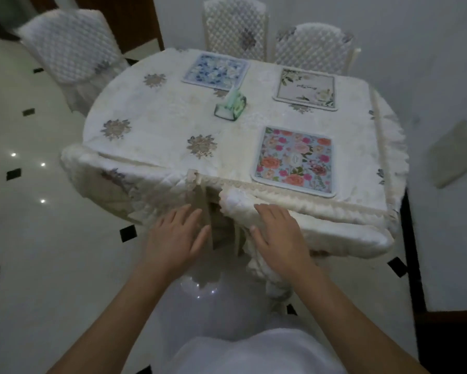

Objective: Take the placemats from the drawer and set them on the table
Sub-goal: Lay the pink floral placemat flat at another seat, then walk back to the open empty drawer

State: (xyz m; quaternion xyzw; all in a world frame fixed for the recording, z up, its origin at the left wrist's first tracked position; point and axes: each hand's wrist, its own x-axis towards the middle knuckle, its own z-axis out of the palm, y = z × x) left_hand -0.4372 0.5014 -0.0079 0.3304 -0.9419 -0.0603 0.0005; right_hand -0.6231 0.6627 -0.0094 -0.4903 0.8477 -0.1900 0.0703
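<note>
Fingers (185, 214) extend straight, left hand (173, 238), right hand (278, 236) palm-down.

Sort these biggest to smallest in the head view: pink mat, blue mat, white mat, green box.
1. pink mat, but it lies nearest the camera.
2. white mat and blue mat look about alike, so no ranking between them.
3. green box, clearly smallest.

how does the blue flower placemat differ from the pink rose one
The blue floral placemat lies on the far side of the table; the pink floral placemat lies at the near edge, close to the right hand. The blue one shows blue and white blooms, the pink one pink and orange roses. Both lie flat, with rounded corners and pale borders.
</note>
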